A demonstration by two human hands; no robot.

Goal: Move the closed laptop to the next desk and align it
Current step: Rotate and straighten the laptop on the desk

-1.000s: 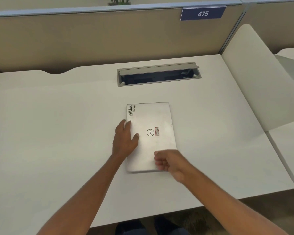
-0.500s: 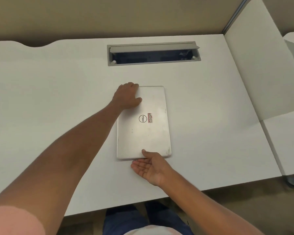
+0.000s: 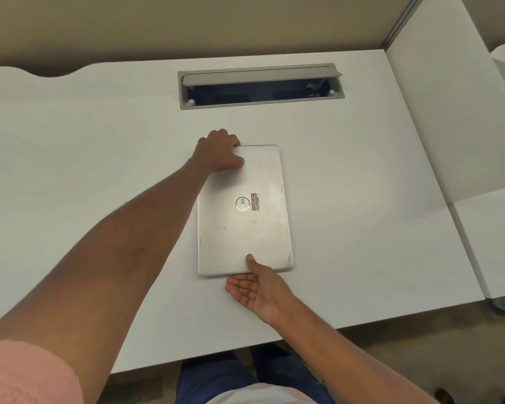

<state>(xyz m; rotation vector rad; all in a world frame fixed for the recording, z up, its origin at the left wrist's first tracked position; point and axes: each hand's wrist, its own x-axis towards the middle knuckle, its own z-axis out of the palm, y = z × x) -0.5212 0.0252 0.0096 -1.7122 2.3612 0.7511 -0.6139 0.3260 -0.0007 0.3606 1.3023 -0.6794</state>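
Note:
A closed silver laptop (image 3: pixel 245 217) with a round logo and a red sticker lies flat in the middle of the white desk (image 3: pixel 99 147), long side pointing away from me. My left hand (image 3: pixel 220 151) grips its far left corner, fingers curled over the far edge. Palm up at the near edge is my right hand (image 3: pixel 257 290), its thumb pressed on the lid and its fingers at or under the edge.
A grey cable slot (image 3: pixel 260 86) with its flap raised is set into the desk behind the laptop. A white divider panel (image 3: pixel 449 118) rises on the right, with another desk (image 3: pixel 496 243) beyond it. A beige partition wall closes the back.
My left hand slid from the laptop's left side to its far left corner. My right hand turned palm up at the near edge, thumb now on the lid. The view dropped lower.

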